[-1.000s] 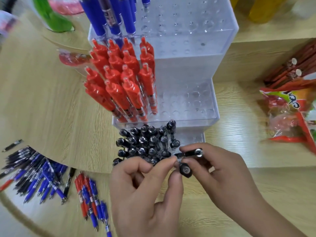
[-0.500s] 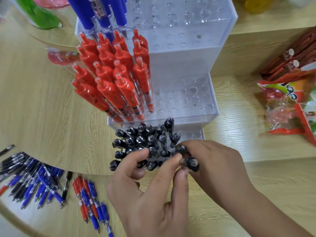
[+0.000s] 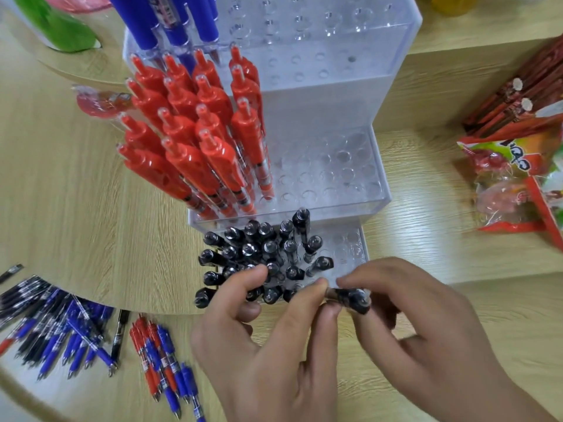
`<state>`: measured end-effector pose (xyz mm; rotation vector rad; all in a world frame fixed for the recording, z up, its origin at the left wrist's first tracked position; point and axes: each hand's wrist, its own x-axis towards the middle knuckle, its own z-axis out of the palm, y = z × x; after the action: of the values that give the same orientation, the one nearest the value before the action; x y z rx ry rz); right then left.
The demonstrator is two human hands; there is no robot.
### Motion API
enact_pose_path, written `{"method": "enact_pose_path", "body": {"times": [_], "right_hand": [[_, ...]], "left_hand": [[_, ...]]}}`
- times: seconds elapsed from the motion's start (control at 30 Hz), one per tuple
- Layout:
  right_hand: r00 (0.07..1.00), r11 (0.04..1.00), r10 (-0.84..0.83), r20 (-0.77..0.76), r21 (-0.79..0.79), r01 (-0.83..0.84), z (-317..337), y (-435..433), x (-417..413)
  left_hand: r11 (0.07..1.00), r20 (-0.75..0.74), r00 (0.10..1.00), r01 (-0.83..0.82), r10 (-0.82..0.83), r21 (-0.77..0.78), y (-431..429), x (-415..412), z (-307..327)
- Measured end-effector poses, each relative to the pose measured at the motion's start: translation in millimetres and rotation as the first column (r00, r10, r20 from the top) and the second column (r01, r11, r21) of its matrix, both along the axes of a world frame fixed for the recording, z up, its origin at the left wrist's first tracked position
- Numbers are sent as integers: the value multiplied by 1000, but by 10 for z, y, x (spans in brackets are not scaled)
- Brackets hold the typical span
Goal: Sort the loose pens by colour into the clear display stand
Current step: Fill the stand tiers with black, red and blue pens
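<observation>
Right hand [image 3: 426, 327] has shifted right along the bottom tier's front edge since half a second ago. Black pen [image 3: 353, 298] now lies roughly level at the front-right corner of the display stand [image 3: 335, 102], just right of the standing black pens [image 3: 259, 251]. Right grip: thumb and forefinger pinching that pen. Left hand [image 3: 265, 360] grip spread: fingertips touch the pen's left end, thumb against the black cluster. Open holes just behind the pen, bottom tier right side. Middle tier's right half also open, beside the red pens [image 3: 198, 141]. Blue pens [image 3: 170, 22] top tier, left. Loose pens [image 3: 61, 324] lie below the desk [image 3: 76, 208] curved edge, left, well apart from both hands. Snack packets [image 3: 518, 178] right of the stand.
</observation>
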<state>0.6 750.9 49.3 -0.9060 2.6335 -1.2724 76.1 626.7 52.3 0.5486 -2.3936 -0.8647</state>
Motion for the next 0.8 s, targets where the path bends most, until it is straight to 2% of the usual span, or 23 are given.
{"method": "enact_pose_path", "body": {"times": [0.07, 0.2, 0.3, 0.4, 0.47, 0.63, 0.8], "right_hand": [[999, 999, 27, -19, -42, -28, 5, 13, 48], [998, 1000, 27, -62, 14, -26, -83, -30, 40], [995, 1000, 3, -98, -9, -4, -122, -56, 41], [998, 999, -12, -66, -50, 9, -124, -42, 41], [998, 998, -47, -49, -55, 44, -118, -20, 41], [995, 994, -101, -11, -53, 101, -197, -56, 70], [995, 993, -86, -49, 79, 90, -279, -126, 78]], "left_hand": [[999, 11, 1000, -23, 23, 23, -2, 3, -2], [998, 28, 999, 43, -41, -49, 23, 39, 1], [997, 41, 997, 69, -67, -36, 29, 41, 15], [996, 44, 995, 90, -90, -9, -7, 87, 27], [997, 22, 997, 68, -69, 20, -57, 124, 50], [999, -41, 999, -33, 32, -30, -259, 158, 125], [989, -39, 990, -132, 135, 67, -464, 202, -2]]}}
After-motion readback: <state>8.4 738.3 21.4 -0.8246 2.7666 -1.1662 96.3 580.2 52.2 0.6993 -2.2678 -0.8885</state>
